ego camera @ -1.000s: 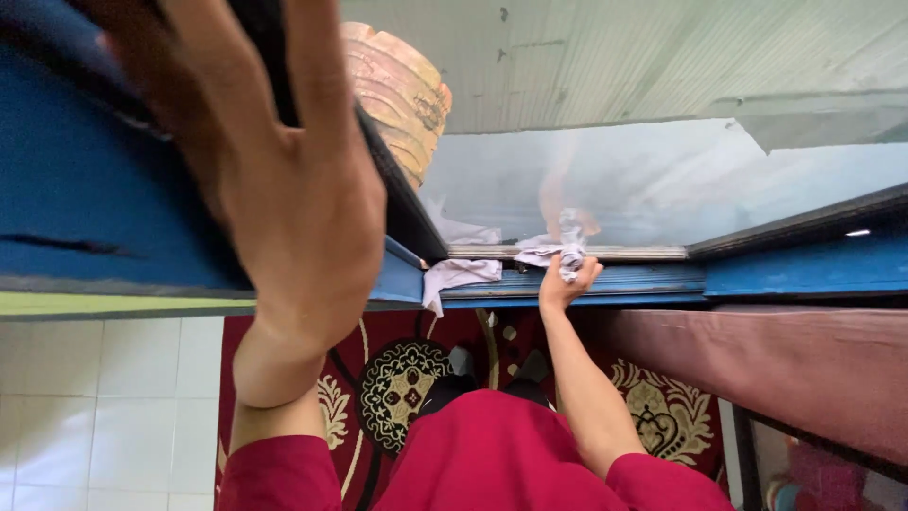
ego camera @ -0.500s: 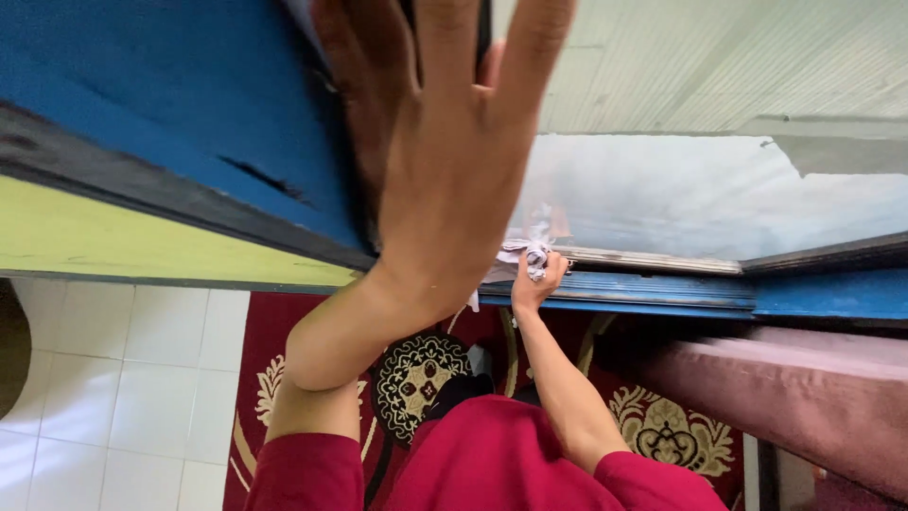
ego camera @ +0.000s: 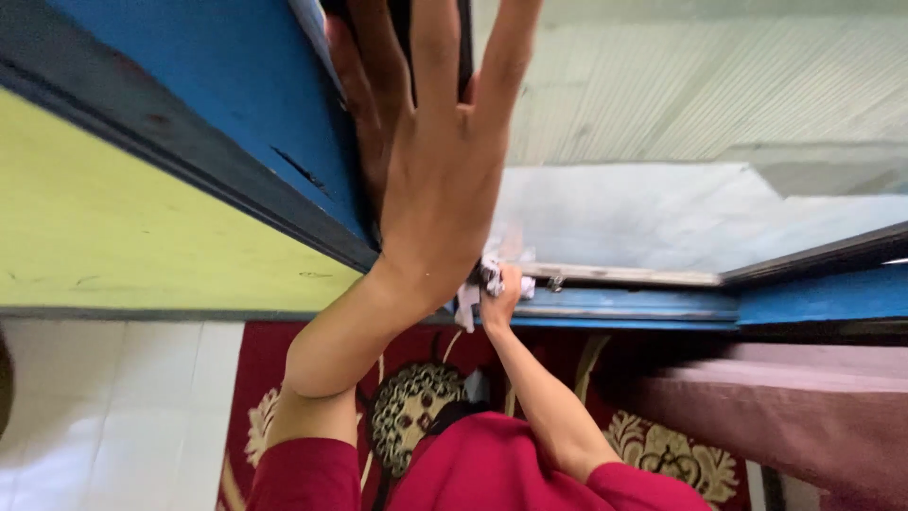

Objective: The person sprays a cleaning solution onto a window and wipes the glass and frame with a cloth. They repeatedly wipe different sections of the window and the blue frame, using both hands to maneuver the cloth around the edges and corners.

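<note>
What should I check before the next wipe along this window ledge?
1. Right hand grips the white cloth: ok.
2. Cloth touches the blue sill: ok.
3. Left hand is braced flat on the dark window frame: ok.
4. Left fingers are free of the frame's edge: cannot tell, the fingertips run out of view.
5. Glass pane is clean: not ok, it looks hazy.

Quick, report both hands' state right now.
Left hand: open, fingers spread, pressed flat against the dark window frame edge.
Right hand: closed on a crumpled white cloth at the blue sill.
</note>
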